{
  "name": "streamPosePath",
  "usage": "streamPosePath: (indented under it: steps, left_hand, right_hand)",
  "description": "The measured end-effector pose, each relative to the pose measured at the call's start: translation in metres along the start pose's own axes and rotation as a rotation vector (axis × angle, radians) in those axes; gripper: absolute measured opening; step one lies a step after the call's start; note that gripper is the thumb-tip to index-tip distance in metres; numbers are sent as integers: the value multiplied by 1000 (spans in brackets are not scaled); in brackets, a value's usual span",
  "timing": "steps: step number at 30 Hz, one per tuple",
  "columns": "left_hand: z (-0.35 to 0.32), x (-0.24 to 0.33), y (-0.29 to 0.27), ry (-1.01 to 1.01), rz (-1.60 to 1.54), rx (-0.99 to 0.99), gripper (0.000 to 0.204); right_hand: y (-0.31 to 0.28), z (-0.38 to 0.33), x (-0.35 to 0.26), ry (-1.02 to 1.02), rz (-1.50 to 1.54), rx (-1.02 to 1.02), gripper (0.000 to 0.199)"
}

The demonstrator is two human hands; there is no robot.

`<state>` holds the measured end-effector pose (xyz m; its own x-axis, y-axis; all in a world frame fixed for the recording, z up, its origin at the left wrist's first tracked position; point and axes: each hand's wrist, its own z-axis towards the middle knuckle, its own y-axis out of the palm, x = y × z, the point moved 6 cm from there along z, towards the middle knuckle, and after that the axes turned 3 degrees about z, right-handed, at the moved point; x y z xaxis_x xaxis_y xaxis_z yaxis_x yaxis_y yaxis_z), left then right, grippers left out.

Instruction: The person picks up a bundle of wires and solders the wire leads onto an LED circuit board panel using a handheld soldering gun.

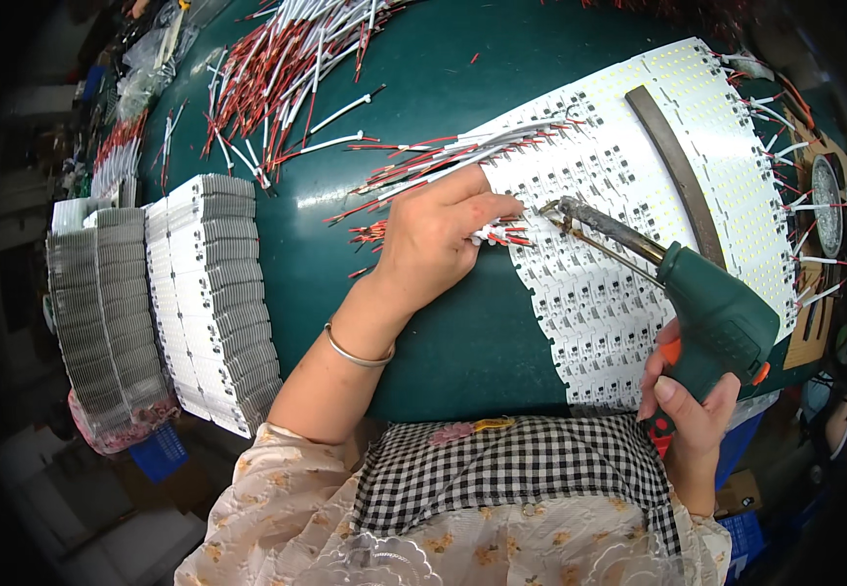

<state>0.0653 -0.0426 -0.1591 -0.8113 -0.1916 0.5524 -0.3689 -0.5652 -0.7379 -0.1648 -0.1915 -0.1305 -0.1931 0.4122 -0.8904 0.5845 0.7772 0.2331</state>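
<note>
At the left of the frame, folded stacks of boards (213, 322) stand side by side on the green table (443, 376), with a heap of loose red and white wires (287, 73) at the upper left.

Near the middle, the left hand (430, 234) has its fingers pinched together on short wires (507, 237), whose ends poke out over the edge of the white board sheet (594, 342). The wires look light and flexible, best gripped by their insulation; the sheet, centre to right, seems thin and fragile, better taken by its edges.

The tip of the green soldering gun (726, 308) is just beside the left fingertips. At lower right, the right hand (694, 415) is wrapped around its handle; it looks rigid and fairly heavy, and its metal front is probably hot, so the handle is the place to hold.

A dark curved bar (677, 176) lies across the sheet. Any print on the boards is too small to read.
</note>
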Motion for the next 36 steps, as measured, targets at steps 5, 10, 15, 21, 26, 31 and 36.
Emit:
streamPosePath:
  steps: [5,10,15,21,26,31,36]
  left_hand:
    - [2,-1,-2,-29,-30,0,49]
    - [0,-2,0,-53,-74,-2,51]
    - [0,-1,1,-64,-59,-6,51]
    - [-1,-1,1,-21,-26,19,52]
    - [-1,0,1,-8,-23,22,51]
    - [-2,1,1,-6,-6,11,50]
    - [1,6,-3,2,3,-1,50]
  right_hand:
    - [1,0,4,-30,6,-39,51]
    - [4,2,9,-10,-60,-10,49]
    - [13,5,8,-47,-76,-6,38]
    - [14,4,7,-49,-144,20,31]
    - [18,7,-1,-35,-146,33,38]
    - [9,11,-17,-73,29,7,53]
    - [5,12,-18,-128,18,70,57]
